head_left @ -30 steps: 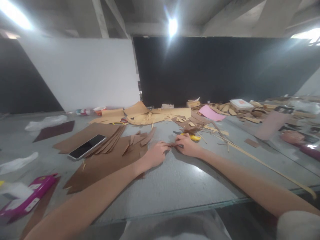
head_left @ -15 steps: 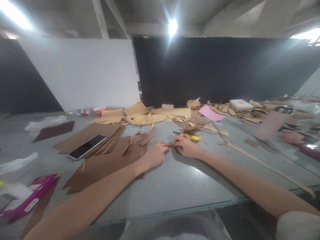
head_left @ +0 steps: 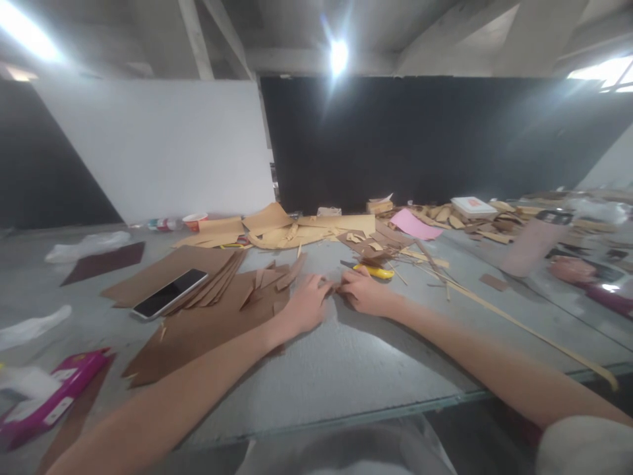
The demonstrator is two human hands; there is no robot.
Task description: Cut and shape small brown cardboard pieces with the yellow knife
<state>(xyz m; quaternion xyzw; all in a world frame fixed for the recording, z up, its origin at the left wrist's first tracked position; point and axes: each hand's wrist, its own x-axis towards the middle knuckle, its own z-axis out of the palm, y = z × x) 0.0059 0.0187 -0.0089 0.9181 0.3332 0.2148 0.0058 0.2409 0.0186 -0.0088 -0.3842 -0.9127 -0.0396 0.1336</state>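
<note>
My left hand (head_left: 307,305) and my right hand (head_left: 364,292) meet fingertip to fingertip just above the grey tabletop. Between them they pinch a small brown strip (head_left: 335,288), mostly covered by the fingers; its material is hard to make out. Just beyond my right hand lies a yellow-handled cutter (head_left: 378,272). Brown sheets (head_left: 212,330) with cut strips (head_left: 267,277) on top spread out by my left hand and forearm.
A phone (head_left: 171,293) rests on more brown sheets at left, near a magenta packet (head_left: 59,396). Tan scraps (head_left: 297,227) and a pink sheet (head_left: 415,224) lie at the back. A tumbler (head_left: 537,244) stands at right, beyond a long thin strip (head_left: 534,328).
Both hands keep their pinch on the small brown strip, and the fingers have drawn slightly closer together. The whole view has shifted a little.
</note>
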